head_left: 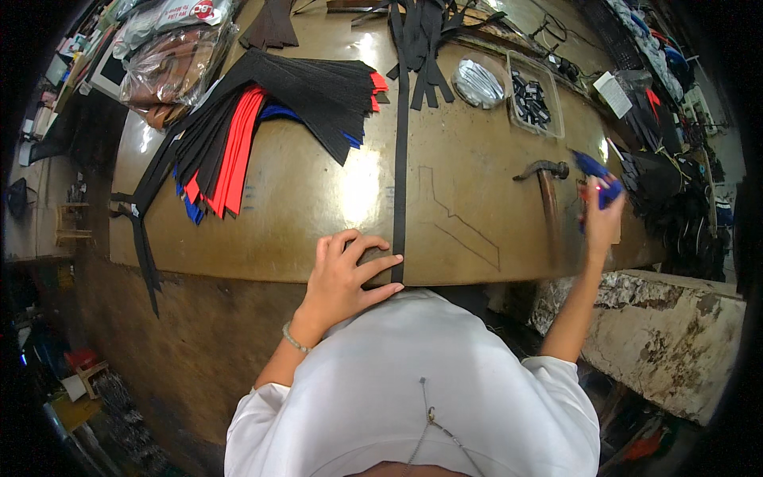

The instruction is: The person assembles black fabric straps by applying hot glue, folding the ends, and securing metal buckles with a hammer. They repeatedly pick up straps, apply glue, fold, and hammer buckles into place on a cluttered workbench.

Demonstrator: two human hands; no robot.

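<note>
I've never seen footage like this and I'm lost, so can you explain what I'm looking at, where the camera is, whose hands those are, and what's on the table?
There is no machine here: a person wears a wide-angle camera on the head, looking down, so straight edges bend. The left hand presses the near end of a long black strap on the brown worktable. The right hand holds a blue tool; I cannot tell what kind. On the table lie a fan of black, red and blue strips, a hammer and a clear tray of small dark parts.

long black strap lies straight across the brown table, near end at the edge.
</note>
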